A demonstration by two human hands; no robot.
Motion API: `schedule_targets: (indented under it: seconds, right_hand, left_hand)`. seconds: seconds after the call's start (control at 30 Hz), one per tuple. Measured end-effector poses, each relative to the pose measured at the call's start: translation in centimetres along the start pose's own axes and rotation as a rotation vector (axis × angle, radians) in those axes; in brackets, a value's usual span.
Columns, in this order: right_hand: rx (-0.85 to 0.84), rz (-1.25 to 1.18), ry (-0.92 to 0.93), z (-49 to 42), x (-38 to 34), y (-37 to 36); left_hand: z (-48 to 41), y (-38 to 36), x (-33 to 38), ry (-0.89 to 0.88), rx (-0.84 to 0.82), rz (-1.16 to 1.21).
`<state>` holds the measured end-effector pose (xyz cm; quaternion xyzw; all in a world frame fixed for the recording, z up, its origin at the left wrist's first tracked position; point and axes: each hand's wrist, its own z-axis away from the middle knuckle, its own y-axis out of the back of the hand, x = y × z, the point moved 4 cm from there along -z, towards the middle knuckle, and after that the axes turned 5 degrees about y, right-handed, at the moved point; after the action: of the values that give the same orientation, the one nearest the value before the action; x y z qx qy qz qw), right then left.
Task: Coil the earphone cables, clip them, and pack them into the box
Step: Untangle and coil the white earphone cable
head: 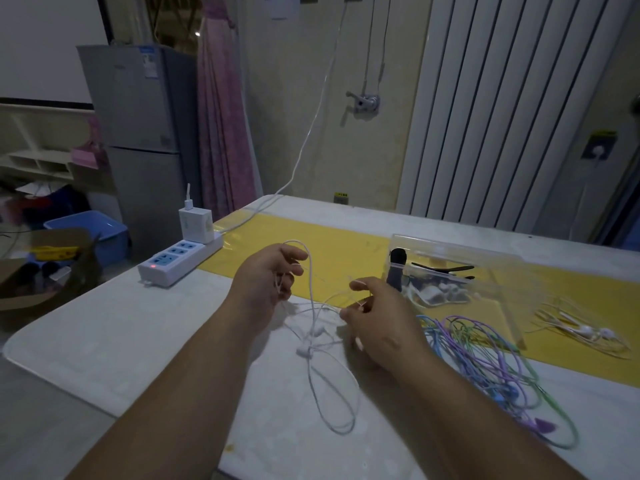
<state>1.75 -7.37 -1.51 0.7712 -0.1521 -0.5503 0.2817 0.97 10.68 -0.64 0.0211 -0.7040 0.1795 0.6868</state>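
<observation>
White earphone cable point(313, 306) runs between both hands, which are held apart above the table point(138, 341). The left hand point(268, 275) has its fingers curled round a loop that arches over the forefinger. The right hand point(377, 320) pinches a strand between thumb and forefinger. Below the hands the cable hangs to the tabletop, its earbuds lying between the wrists and a loose loop trailing toward the person. Just right of the right hand lies a tangle of purple, blue and green cables point(485, 358); farther right is another white earphone set point(581, 332). Beyond the right hand stands the clear plastic box point(450, 251), with black clips point(446, 268) inside. Beyond the left hand sits a power strip point(180, 261).
</observation>
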Motion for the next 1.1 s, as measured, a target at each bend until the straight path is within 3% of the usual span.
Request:
schedule_targets:
  seconds: [0.1, 0.17, 0.3, 0.4, 0.53, 0.63, 0.77, 0.9, 1.1]
  right_hand:
    - [0.054, -0.212, 0.010, 0.3, -0.5, 0.9]
    - [0.082, -0.384, 0.007, 0.3, -0.8, 1.5]
    - [0.163, -0.513, 0.021, 0.2, -0.6, 2.9]
    - [0.152, -0.515, 0.028, 0.0, -0.2, 2.8]
    - [0.118, -0.307, 0.095, -0.4, 0.1, 2.2]
    - [0.084, -0.238, 0.116, -0.4, 0.0, 1.7]
    - [0.063, -0.254, 0.113, -0.2, -0.3, 1.6]
    - [0.088, -0.233, 0.086, -0.3, -0.5, 2.2]
    - [0.012, -0.066, 0.057, -0.4, 0.2, 3.1]
  left_hand:
    - [0.3, -0.2, 0.6, -0.099, -0.150, -0.024]
    - [0.3, -0.1, 0.6, -0.058, -0.163, -0.001]
    - [-0.5, 1.3, -0.1, 0.050, 0.123, -0.053]
    - [-0.5, 1.6, -0.4, 0.012, 0.192, -0.360]
    - [0.7, -0.2, 0.8, -0.331, 0.057, -0.656]
    - [1.1, -1.2, 0.5, -0.427, -0.128, -0.761]
    - [0.5, -1.9, -0.4, -0.505, -0.188, -0.979]
    - [0.7, -2.0, 0.1, -0.432, -0.124, -0.746]
    - [0.5, 0.9, 1.6, -0.418, 0.313, -0.384]
